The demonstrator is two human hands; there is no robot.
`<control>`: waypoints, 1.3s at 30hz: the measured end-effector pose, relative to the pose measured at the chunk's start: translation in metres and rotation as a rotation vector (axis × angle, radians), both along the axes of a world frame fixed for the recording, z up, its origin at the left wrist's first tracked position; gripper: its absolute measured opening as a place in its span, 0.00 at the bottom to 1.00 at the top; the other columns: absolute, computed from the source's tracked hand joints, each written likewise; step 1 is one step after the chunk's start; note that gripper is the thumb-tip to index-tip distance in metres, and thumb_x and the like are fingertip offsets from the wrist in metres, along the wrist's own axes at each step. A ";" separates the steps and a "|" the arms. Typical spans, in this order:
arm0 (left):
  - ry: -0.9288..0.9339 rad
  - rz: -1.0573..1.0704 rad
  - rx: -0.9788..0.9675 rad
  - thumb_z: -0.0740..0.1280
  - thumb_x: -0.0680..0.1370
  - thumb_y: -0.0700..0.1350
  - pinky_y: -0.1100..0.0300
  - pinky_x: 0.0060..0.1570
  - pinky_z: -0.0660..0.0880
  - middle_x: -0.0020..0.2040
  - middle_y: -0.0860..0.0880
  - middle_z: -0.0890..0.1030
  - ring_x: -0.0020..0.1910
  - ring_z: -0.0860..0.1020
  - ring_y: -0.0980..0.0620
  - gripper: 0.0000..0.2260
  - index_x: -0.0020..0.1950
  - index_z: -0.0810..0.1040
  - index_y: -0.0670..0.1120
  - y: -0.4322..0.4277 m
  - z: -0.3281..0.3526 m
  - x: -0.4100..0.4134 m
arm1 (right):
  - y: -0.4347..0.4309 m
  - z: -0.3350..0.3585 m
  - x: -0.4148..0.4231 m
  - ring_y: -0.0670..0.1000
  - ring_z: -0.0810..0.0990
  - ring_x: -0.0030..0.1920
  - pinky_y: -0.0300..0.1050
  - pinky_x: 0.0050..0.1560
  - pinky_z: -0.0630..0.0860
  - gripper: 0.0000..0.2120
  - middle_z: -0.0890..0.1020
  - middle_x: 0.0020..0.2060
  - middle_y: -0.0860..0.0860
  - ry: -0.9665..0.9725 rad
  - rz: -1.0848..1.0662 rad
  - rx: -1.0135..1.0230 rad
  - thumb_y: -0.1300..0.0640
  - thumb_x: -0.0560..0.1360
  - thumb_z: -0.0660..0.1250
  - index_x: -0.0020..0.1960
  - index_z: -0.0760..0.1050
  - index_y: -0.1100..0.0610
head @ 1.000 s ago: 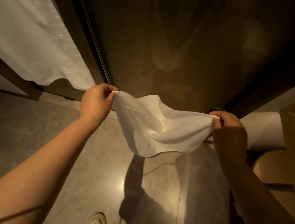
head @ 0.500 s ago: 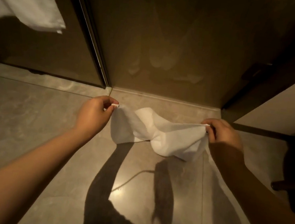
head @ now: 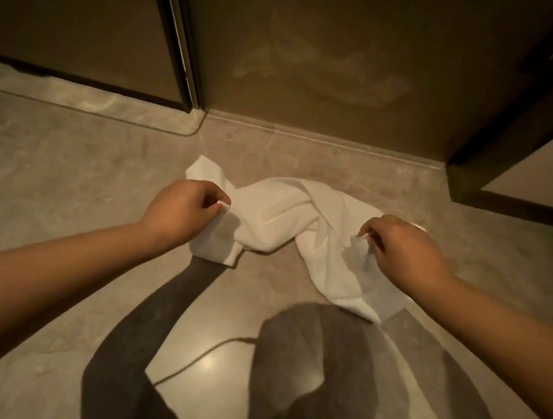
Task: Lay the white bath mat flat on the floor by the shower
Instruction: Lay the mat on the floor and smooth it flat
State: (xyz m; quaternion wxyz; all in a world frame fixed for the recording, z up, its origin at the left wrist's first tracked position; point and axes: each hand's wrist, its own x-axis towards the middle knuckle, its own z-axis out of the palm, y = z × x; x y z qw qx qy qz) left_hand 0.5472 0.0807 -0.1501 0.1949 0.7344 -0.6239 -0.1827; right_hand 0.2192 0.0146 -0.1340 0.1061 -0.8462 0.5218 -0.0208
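On my feed: bare left forearm [head: 54, 270] enters from lower-left corner of frame, broad at the edge, narrowing twd the wrist. The bare left hand [head: 181, 212] sits left of centre, knuckles rounded. The bare right forearm [head: 496, 324] runs in from the right edge, same taper. The bare right hand [head: 404, 251] is right of centre. I see both arms uncovered thru to the fingertips.
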 end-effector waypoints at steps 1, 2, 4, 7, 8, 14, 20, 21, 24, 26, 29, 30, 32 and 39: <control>0.000 -0.001 0.012 0.65 0.76 0.46 0.56 0.44 0.76 0.47 0.52 0.83 0.44 0.78 0.54 0.07 0.50 0.82 0.53 0.003 -0.003 -0.001 | 0.004 -0.004 0.000 0.54 0.78 0.47 0.46 0.41 0.72 0.11 0.80 0.49 0.51 -0.003 0.003 0.017 0.60 0.77 0.58 0.52 0.78 0.52; -0.001 -0.005 0.021 0.66 0.76 0.46 0.56 0.44 0.76 0.46 0.52 0.83 0.44 0.79 0.53 0.07 0.50 0.82 0.53 0.006 -0.006 -0.001 | 0.008 -0.007 -0.002 0.53 0.78 0.47 0.46 0.41 0.71 0.10 0.80 0.48 0.51 -0.008 0.009 0.034 0.60 0.77 0.58 0.52 0.78 0.52; -0.013 -0.024 0.039 0.66 0.75 0.45 0.55 0.43 0.75 0.45 0.51 0.83 0.43 0.79 0.51 0.07 0.49 0.82 0.52 0.010 -0.010 -0.001 | 0.015 -0.016 -0.005 0.52 0.78 0.45 0.44 0.38 0.68 0.10 0.79 0.46 0.49 -0.013 0.015 0.061 0.59 0.76 0.59 0.51 0.77 0.51; -0.065 -0.093 0.063 0.66 0.75 0.44 0.56 0.41 0.75 0.46 0.49 0.83 0.42 0.78 0.50 0.08 0.51 0.83 0.49 0.016 -0.015 -0.004 | 0.035 -0.034 -0.015 0.48 0.75 0.41 0.38 0.34 0.64 0.09 0.77 0.44 0.46 -0.013 -0.009 0.112 0.56 0.76 0.58 0.50 0.76 0.48; -0.083 -0.119 0.067 0.66 0.75 0.44 0.57 0.39 0.74 0.46 0.48 0.82 0.41 0.78 0.51 0.08 0.51 0.82 0.48 0.017 -0.016 -0.005 | 0.043 -0.040 -0.019 0.48 0.74 0.41 0.38 0.34 0.65 0.09 0.78 0.44 0.46 -0.020 -0.017 0.131 0.55 0.76 0.57 0.49 0.76 0.48; -0.148 -0.074 0.078 0.64 0.75 0.53 0.54 0.36 0.76 0.40 0.49 0.81 0.35 0.76 0.52 0.11 0.43 0.82 0.48 0.023 -0.027 -0.002 | 0.077 -0.064 -0.041 0.48 0.76 0.40 0.39 0.41 0.73 0.06 0.80 0.41 0.48 -0.033 0.010 0.196 0.53 0.76 0.63 0.46 0.78 0.51; -0.246 -0.034 -0.134 0.63 0.76 0.55 0.55 0.37 0.72 0.45 0.50 0.77 0.40 0.72 0.52 0.11 0.43 0.79 0.49 -0.002 -0.028 -0.001 | 0.041 -0.058 -0.026 0.44 0.73 0.37 0.37 0.36 0.69 0.07 0.76 0.38 0.45 -0.251 -0.170 0.122 0.47 0.74 0.63 0.44 0.76 0.49; -0.240 -0.025 -0.147 0.63 0.75 0.55 0.55 0.38 0.71 0.46 0.49 0.77 0.42 0.72 0.51 0.11 0.45 0.79 0.49 -0.010 -0.028 -0.002 | 0.031 -0.057 -0.023 0.43 0.73 0.38 0.36 0.36 0.68 0.05 0.76 0.40 0.45 -0.283 -0.214 0.110 0.48 0.74 0.63 0.44 0.75 0.49; -0.218 -0.018 -0.091 0.64 0.76 0.53 0.55 0.43 0.71 0.53 0.46 0.79 0.49 0.76 0.47 0.13 0.56 0.79 0.48 -0.035 -0.032 -0.004 | 0.004 -0.060 -0.012 0.45 0.73 0.40 0.36 0.37 0.66 0.07 0.76 0.44 0.48 -0.322 -0.248 0.060 0.51 0.74 0.65 0.50 0.75 0.52; -0.208 -0.028 -0.007 0.64 0.76 0.52 0.53 0.48 0.72 0.58 0.44 0.78 0.54 0.76 0.44 0.15 0.60 0.78 0.48 -0.049 -0.041 -0.005 | -0.009 -0.067 -0.006 0.46 0.73 0.43 0.39 0.42 0.66 0.09 0.76 0.47 0.49 -0.300 -0.258 0.059 0.52 0.74 0.66 0.53 0.76 0.54; -0.190 -0.042 0.109 0.62 0.78 0.52 0.50 0.56 0.71 0.64 0.43 0.75 0.61 0.73 0.43 0.18 0.66 0.74 0.47 -0.062 -0.056 -0.007 | -0.023 -0.079 0.001 0.48 0.74 0.47 0.41 0.46 0.68 0.10 0.77 0.52 0.52 -0.276 -0.293 0.066 0.54 0.75 0.65 0.54 0.76 0.55; -0.182 -0.038 0.136 0.62 0.78 0.52 0.50 0.57 0.69 0.65 0.42 0.74 0.62 0.72 0.42 0.19 0.67 0.72 0.47 -0.065 -0.061 -0.007 | -0.027 -0.083 0.002 0.49 0.75 0.48 0.43 0.47 0.69 0.09 0.77 0.53 0.53 -0.270 -0.317 0.073 0.55 0.75 0.64 0.54 0.76 0.55; -0.174 -0.029 0.180 0.61 0.78 0.52 0.50 0.57 0.68 0.66 0.41 0.73 0.64 0.71 0.41 0.21 0.69 0.69 0.46 -0.069 -0.071 -0.008 | -0.033 -0.091 0.001 0.52 0.76 0.50 0.46 0.48 0.72 0.09 0.76 0.53 0.54 -0.257 -0.371 0.089 0.56 0.75 0.64 0.54 0.76 0.55; -0.163 0.005 0.296 0.64 0.77 0.53 0.47 0.58 0.69 0.66 0.39 0.73 0.62 0.72 0.39 0.25 0.71 0.65 0.45 -0.081 -0.098 -0.004 | -0.040 -0.118 -0.006 0.54 0.75 0.51 0.45 0.50 0.70 0.13 0.77 0.54 0.55 -0.257 -0.473 0.127 0.56 0.72 0.68 0.56 0.73 0.56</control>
